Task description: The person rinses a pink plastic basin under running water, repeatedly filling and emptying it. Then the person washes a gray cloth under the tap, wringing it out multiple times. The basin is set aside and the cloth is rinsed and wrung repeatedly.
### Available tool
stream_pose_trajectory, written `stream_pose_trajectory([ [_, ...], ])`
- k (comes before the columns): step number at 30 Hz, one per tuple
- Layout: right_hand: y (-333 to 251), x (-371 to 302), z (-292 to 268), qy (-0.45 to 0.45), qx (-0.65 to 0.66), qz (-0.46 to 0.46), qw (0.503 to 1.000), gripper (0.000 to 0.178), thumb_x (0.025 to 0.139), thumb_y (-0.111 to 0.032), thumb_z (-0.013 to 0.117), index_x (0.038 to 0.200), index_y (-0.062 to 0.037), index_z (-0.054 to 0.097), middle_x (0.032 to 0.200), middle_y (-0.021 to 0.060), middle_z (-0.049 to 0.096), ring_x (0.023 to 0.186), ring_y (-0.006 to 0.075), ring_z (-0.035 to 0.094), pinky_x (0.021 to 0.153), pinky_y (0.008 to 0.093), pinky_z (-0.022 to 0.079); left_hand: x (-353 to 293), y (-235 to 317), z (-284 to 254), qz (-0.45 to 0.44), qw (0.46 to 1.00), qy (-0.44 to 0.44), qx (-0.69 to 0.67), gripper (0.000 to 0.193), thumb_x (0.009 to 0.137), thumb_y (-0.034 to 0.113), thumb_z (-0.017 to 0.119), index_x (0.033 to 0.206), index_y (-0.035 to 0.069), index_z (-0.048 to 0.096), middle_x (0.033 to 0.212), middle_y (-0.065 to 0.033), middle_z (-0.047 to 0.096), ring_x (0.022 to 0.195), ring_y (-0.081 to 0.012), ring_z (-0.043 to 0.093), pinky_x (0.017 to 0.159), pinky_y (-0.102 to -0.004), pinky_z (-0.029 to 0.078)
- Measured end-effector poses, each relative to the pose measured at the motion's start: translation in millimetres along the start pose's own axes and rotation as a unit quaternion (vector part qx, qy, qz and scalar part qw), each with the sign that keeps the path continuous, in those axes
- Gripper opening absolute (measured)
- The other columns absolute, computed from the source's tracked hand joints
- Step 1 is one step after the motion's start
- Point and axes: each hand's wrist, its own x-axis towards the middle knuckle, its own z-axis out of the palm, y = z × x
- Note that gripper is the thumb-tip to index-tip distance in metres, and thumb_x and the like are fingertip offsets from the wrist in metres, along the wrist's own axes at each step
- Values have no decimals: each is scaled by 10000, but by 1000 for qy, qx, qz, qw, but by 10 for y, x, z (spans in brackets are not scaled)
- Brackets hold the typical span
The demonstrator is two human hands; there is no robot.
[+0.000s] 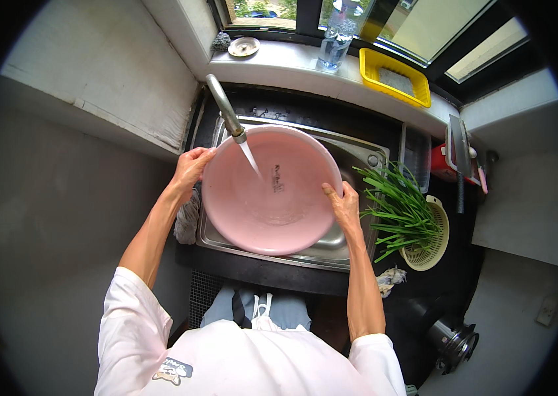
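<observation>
A large pink plastic basin (246,218) sits over the steel sink (351,155), covering much of it. From the tap (225,109) a stream of water runs down into the basin, with a little water at its bottom. My left hand (192,170) grips the basin's left rim, fingers closed on it. On the opposite rim my right hand (343,203) holds on, its thumb over the edge and the other fingers outside, partly hidden. To the right of that hand, long green leafy stalks (401,208) lie across a cream colander (440,237).
Behind the sink, the windowsill carries a clear bottle (335,49), a yellow tray (394,76) and a small dish (244,47). A cleaver (459,148) stands at the right by a red container. A grey cloth (188,218) hangs left of the sink; another crumpled cloth (391,280) lies front right.
</observation>
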Motion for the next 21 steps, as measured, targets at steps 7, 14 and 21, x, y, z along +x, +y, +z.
stream_pose_trajectory([
  [7, -729, -365, -206, 70, -229, -186, 953, 478, 965, -463, 687, 821, -22, 572, 744, 138, 615, 634, 382, 620, 564, 443, 482, 176, -583, 310, -55, 993, -42, -94, 530, 1030, 385, 636, 1492, 147, 538, 1337, 3, 665, 1236, -149, 603, 1063, -441, 429],
  [14, -1346, -418, -84, 63, -264, -131, 953, 468, 956, -442, 713, 812, -12, 597, 659, 175, 635, 604, 397, 645, 585, 479, 500, 238, -1075, 734, -18, 996, 25, -85, 641, 1046, 327, 595, 1599, 92, 371, 1590, -115, 455, 1460, -222, 416, 1185, -404, 311],
  [21, -1644, -432, -120, 63, -136, -22, 988, 425, 941, -383, 751, 842, 26, 689, 681, 147, 683, 628, 265, 669, 633, 428, 514, -169, -1583, 919, -250, 964, 16, -86, 527, 1067, 459, 490, 1396, 50, 523, 1258, -108, 628, 955, -197, 640, 750, -415, 547],
])
